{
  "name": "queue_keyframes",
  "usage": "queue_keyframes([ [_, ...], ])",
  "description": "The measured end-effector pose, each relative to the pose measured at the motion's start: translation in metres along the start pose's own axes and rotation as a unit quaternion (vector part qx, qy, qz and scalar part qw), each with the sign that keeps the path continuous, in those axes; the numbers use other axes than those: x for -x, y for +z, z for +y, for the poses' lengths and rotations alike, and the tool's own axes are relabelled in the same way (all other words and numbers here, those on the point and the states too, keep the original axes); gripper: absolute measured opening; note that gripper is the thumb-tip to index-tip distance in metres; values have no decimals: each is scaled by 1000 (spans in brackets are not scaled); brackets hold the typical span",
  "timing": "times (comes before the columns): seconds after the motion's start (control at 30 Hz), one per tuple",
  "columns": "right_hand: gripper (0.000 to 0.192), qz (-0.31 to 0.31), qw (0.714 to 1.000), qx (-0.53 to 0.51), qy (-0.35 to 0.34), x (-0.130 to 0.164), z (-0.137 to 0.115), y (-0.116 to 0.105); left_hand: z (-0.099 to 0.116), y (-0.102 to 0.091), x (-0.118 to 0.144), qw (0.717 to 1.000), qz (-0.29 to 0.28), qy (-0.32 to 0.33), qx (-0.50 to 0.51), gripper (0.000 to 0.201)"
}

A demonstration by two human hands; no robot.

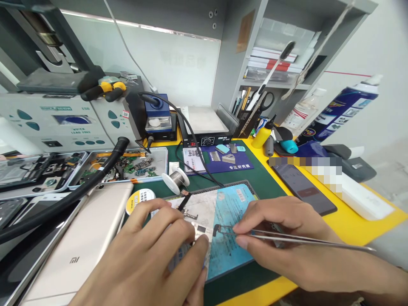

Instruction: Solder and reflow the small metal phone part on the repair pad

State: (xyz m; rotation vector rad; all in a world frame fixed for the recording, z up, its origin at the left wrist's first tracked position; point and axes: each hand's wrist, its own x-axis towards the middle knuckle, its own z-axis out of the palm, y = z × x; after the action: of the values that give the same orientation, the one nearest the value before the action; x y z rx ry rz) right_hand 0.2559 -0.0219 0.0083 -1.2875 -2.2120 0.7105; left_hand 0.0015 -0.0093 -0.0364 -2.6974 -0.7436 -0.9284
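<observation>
My left hand (162, 250) is closed on a small phone circuit board (201, 229), pale and silvery with a dark rectangle, pinched between thumb and fingers. Metal tweezers (287, 238) lie between the thumb and forefinger of my right hand (280, 238). Their tips meet a small dark flex cable piece (218, 230) just right of the board; whether they grip it I cannot tell. Under both hands is a grey and blue work pad (236, 204). Just above the board lies a thin metal part (190, 214) beside a black strip (184, 202).
Left of my hands lie a gold phone (86, 238) and a tray of circuit parts (161, 163). A black hose (95, 178) crosses over them. A solder spool (176, 180) stands behind the pad. A dark phone (304, 187) and white box (350, 193) are at right.
</observation>
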Motion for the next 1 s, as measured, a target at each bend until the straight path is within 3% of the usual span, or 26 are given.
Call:
queue_keyframes([
  [0.17, 11, -7, 1000, 2, 0, -1, -2, 0, 2, 0, -1, 999, 22, -28, 17, 19],
  [0.47, 9, -1, 1000, 4, -10, -4, -3, 0, 3, 1, 0, 999, 31, -22, 17, 22],
  [1.0, 8, -18, 1000, -22, -4, -1, 0, 0, 5, -1, -1, 999, 23, -34, 19, 18],
])
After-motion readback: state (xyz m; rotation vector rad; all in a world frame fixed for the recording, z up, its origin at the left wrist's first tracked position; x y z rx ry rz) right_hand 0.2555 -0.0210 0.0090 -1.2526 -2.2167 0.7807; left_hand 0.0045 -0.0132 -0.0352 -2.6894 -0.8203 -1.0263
